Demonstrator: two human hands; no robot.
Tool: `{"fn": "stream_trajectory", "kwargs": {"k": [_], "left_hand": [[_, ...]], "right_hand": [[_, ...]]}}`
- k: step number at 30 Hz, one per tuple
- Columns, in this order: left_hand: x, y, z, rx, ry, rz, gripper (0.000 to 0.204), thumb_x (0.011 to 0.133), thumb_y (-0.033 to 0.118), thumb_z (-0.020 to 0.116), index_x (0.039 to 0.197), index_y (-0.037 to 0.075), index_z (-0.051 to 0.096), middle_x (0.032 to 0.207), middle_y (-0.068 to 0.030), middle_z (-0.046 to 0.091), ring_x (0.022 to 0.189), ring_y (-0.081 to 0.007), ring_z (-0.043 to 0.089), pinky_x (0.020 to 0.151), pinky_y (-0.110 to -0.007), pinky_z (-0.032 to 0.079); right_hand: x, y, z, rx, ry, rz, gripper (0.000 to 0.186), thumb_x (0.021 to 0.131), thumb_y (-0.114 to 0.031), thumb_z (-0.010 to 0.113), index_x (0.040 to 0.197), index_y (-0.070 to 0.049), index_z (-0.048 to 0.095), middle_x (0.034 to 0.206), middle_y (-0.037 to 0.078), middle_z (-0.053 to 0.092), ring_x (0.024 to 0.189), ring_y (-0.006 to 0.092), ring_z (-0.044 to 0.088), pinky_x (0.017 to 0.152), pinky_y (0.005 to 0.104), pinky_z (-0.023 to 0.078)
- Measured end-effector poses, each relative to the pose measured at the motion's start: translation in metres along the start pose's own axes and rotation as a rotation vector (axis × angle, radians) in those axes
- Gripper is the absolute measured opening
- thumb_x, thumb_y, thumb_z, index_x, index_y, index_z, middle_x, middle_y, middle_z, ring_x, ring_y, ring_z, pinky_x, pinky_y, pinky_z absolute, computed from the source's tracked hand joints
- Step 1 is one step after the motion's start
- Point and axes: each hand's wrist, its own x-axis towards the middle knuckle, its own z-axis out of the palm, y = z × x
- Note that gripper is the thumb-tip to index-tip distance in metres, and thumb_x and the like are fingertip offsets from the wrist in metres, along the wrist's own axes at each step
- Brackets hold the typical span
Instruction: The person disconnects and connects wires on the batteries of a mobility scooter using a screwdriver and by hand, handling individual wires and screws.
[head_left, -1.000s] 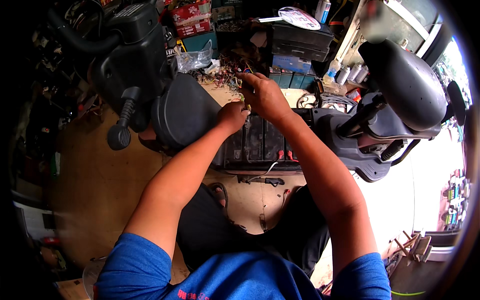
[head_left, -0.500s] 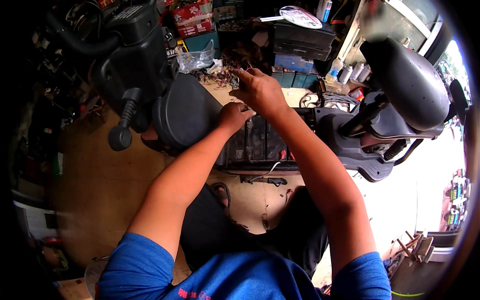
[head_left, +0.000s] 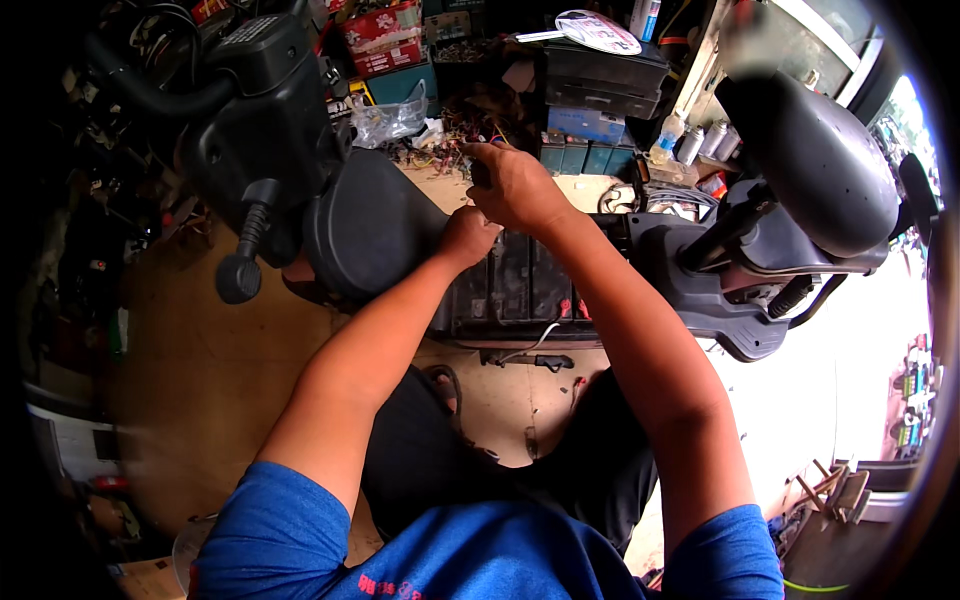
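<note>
My left hand [head_left: 472, 233] is curled at the left end of an exposed black battery compartment [head_left: 510, 290] of a scooter, its fingertips on something too small to make out. My right hand [head_left: 515, 190] is just above and right of it, fingers bent round something hidden behind them. Red terminal covers [head_left: 565, 308] and a white cable show on the batteries below. A black lid-like panel [head_left: 370, 225] stands left of my left hand. A tangle of coloured wires [head_left: 445, 152] lies beyond both hands.
The scooter's handlebar column [head_left: 260, 130] rises at left, its black seat [head_left: 820, 170] at right. Behind are stacked black cases [head_left: 600, 75], red boxes [head_left: 380, 40], spray cans [head_left: 712, 140] and a plastic bag [head_left: 390, 120]. A black tool-like piece [head_left: 540, 362] lies below the scooter.
My right hand has shifted slightly left, its fingers bending differently. The small yellow-green piece seen between my hands earlier is now hidden. My left hand has barely moved.
</note>
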Motion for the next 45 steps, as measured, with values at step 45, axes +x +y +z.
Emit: {"fn": "stream_trajectory", "kwargs": {"k": [45], "left_hand": [[0.006,-0.006,-0.007,0.700,-0.222,-0.258,0.028,0.083,0.027,0.081,0.099,0.005,0.077,0.102,-0.0185,0.078,0.101,-0.0379,0.075,0.086,-0.047,0.060]], "right_hand": [[-0.008,0.016,-0.004,0.018,-0.087,-0.154,0.044,0.093,-0.012,0.068,0.136,-0.005,0.066,0.108,0.023,0.073,0.105,0.0412,0.068,0.092,0.0492,0.056]]}}
